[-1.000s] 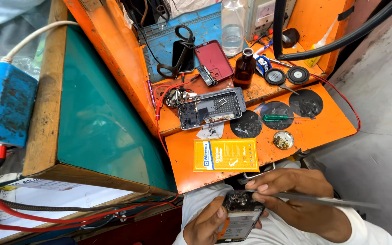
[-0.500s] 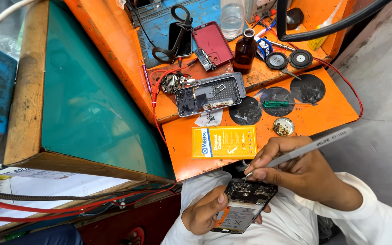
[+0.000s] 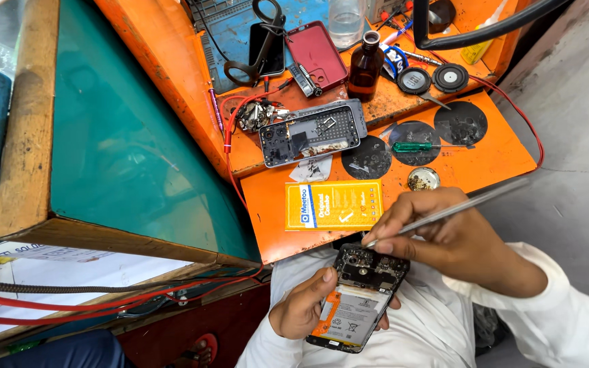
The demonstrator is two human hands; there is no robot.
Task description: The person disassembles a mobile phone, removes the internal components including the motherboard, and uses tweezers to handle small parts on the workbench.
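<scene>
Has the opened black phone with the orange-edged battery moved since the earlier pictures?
Yes. The opened phone in the left hand has dropped lower and away from the orange bench edge, judged against the yellow packet.

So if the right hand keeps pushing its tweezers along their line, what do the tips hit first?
The right hand aims the tweezers down-left at the opened phone; the tips would probably meet its exposed upper board first, though contact is unclear.

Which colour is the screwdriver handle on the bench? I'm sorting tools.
Green, on the screwdriver lying across a dark round pad; the head view shows it.
</scene>
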